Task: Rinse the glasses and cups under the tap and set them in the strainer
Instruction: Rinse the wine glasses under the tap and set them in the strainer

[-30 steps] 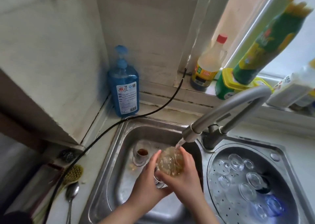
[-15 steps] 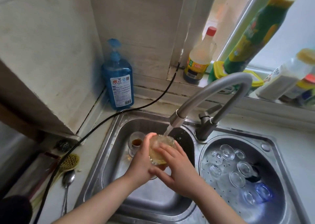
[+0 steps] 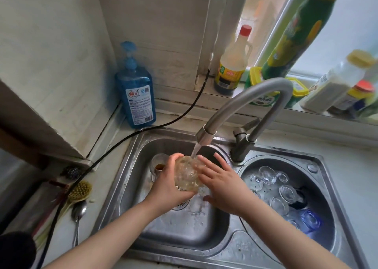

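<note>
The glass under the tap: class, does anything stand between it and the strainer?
The right hand lies beside the glass on the strainer side. The tap base stands behind that path. Cups already fill much of the strainer.

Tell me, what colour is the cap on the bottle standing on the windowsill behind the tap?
Red. The bottle's cap shows plainly in the head view.

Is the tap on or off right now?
On. A stream of water runs from the tap spout onto the glass that the left hand holds beneath it.

Tiled wall [image 3: 51, 43], bright window [image 3: 347, 33] w/ sill [image 3: 204, 96]
</note>
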`<state>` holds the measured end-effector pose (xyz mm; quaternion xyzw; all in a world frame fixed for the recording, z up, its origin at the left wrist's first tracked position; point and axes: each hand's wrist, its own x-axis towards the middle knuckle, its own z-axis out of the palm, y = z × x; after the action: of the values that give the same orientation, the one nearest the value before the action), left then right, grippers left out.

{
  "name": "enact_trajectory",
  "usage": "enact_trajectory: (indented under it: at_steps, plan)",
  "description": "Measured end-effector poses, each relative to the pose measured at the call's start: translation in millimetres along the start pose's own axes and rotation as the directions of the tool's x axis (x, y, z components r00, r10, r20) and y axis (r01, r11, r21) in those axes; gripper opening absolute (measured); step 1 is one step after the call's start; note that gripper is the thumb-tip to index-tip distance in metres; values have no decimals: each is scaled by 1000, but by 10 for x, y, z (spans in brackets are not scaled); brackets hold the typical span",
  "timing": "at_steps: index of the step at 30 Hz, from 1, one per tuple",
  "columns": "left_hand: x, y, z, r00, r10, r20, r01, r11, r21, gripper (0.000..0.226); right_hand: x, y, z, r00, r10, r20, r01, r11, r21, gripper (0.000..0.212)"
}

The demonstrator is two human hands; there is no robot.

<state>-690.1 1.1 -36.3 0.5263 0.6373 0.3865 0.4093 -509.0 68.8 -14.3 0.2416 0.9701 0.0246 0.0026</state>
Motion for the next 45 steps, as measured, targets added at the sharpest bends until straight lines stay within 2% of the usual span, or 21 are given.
enact_trajectory:
  at_steps: [4, 6, 8, 10, 12, 14, 17, 18, 21, 24, 26, 27, 28, 30, 31, 32, 36, 39, 42, 43, 45]
  plan:
    - [5, 37, -96, 1000, -4, 22, 3, 999, 45, 91, 34, -27, -1, 999, 26, 26, -27, 1000, 7, 69]
    - [17, 46, -132, 1000, -14, 10, 13, 997, 71, 90, -3, -127, -2, 997, 77, -12, -76, 993, 92, 59]
    - [30, 42, -133, 1000, -28, 4, 27, 996, 84, 91, -39, -277, 12, 986, 158, -58, -134, 945, 297, 39]
    - [32, 20, -115, 998, -54, 20, 52, 995, 89, 92, -36, -442, -38, 951, 308, -18, -236, 762, 603, 23]
    - [33, -10, -105, 993, -98, 59, 93, 993, 74, 92, -6, -533, -105, 888, 446, 112, -345, 485, 804, 13]
    - [52, -31, -110, 981, -159, 114, 153, 986, 63, 94, 30, -544, -148, 832, 506, 229, -408, 276, 870, 11]
    - [103, 19, -119, 933, -277, 228, 267, 961, 73, 92, 62, -520, -161, 758, 551, 348, -412, -7, 911, 14]
    - [126, 49, -117, 909, -319, 268, 311, 948, 74, 89, 69, -518, -161, 739, 562, 373, -409, -66, 910, 13]
    - [176, 103, -95, 819, -437, 370, 438, 895, 88, 85, 75, -529, -132, 698, 568, 435, -441, -138, 887, 14]
    - [177, 105, -80, 797, -471, 378, 453, 880, 142, 109, 82, -527, -120, 656, 567, 498, -489, -182, 853, 14]
    - [161, 100, -87, 837, -431, 336, 414, 902, 124, 114, 75, -513, -145, 680, 555, 480, -489, -145, 860, 13]
    - [156, 82, -97, 856, -408, 317, 401, 912, 89, 111, 66, -503, -164, 715, 545, 439, -487, -63, 871, 14]
    - [148, 85, -111, 874, -378, 305, 385, 922, 38, 107, 57, -487, -184, 759, 528, 380, -487, 75, 870, 16]
    - [137, 73, -146, 907, -311, 284, 335, 941, -39, 99, 39, -457, -205, 862, 438, 254, -447, 421, 789, 23]
    - [134, 76, -163, 923, -276, 270, 298, 954, -45, 96, 41, -443, -203, 904, 376, 202, -394, 551, 736, 28]
    - [133, 84, -176, 937, -239, 253, 257, 966, -39, 95, 49, -426, -194, 936, 316, 153, -329, 636, 698, 33]
    - [143, 148, -207, 969, -131, 209, 139, 990, -22, 96, 120, -326, -128, 990, 93, 106, -137, 812, 568, 64]
    - [130, 157, -235, 969, -112, 222, 119, 993, -14, 93, 226, -151, -191, 991, -28, 131, -13, 954, 300, 72]
    - [113, 153, -259, 981, -84, 172, 95, 994, -58, 87, 281, -19, -278, 990, -48, 134, 50, 999, -17, 75]
    - [118, 150, -263, 985, -82, 152, 93, 994, -65, 87, 265, -16, -276, 991, -23, 129, 29, 999, -46, 74]
    - [136, 142, -259, 991, -85, 99, 91, 995, -49, 89, 214, -93, -222, 998, 18, 62, -18, 1000, 8, 67]
